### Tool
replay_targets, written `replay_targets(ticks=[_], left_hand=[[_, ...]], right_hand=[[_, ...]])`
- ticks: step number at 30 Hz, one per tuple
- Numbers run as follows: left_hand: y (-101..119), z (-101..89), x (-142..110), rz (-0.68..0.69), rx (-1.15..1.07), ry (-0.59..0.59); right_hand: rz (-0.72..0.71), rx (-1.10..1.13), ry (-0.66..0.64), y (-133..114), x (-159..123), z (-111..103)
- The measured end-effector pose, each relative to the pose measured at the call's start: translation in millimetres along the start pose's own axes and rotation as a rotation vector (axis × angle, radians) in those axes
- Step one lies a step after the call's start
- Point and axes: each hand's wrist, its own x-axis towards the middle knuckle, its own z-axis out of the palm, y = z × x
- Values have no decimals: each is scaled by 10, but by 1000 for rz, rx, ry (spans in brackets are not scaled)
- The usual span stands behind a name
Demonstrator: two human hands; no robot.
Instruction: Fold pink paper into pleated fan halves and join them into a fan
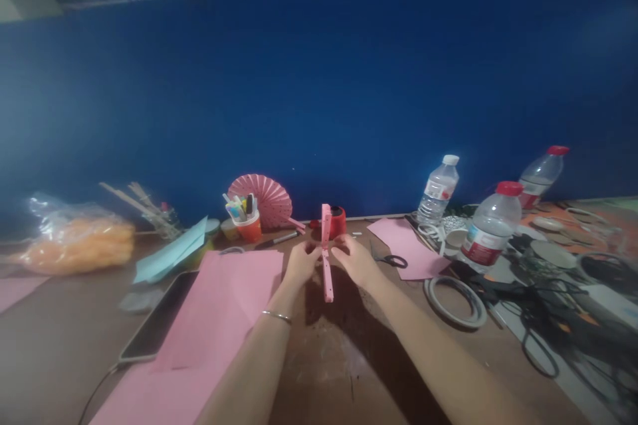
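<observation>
Above the middle of the brown table, a narrow pink folded paper strip point(327, 282) with dark dots stands edge-on to me, pinched at its middle. My left hand point(302, 264) closes on it from the left, a silver bracelet on that wrist. From the right, my right hand point(351, 261) has its fingertips on the same part of the strip. Behind the strip sits a red round object point(337, 222), partly hidden. A pink pleated paper fan point(263, 200) leans against the blue wall. Black-handled scissors point(396, 261) lie right of my right hand.
Pink sheets point(224, 299) partly cover a tablet point(159, 319) at left. Beyond are blue papers point(172, 252), a bag of orange material point(84, 242), a pen cup point(248, 227) and a marker point(285, 238). Rightward lie pink paper point(411, 252), a ring point(431, 292), bottles point(491, 222) and tangled cables.
</observation>
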Motion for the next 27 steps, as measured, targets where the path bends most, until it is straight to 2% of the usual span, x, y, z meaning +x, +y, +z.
replay_targets(ticks=[4, 8, 13, 17, 22, 27], left_hand=[[58, 103, -68, 13, -18, -46], [79, 151, -96, 28, -11, -65], [164, 119, -122, 89, 14, -106], [241, 41, -165, 209, 107, -147], [222, -6, -171, 326, 276, -53], [159, 75, -153, 321, 193, 68]], right_hand=[[58, 194, 5, 126, 3, 160], [93, 314, 12, 184, 8, 166], [183, 472, 1, 207, 19, 140], [227, 589, -23, 191, -13, 125], [285, 709, -74, 158, -51, 114], [318, 783, -77, 207, -38, 115]])
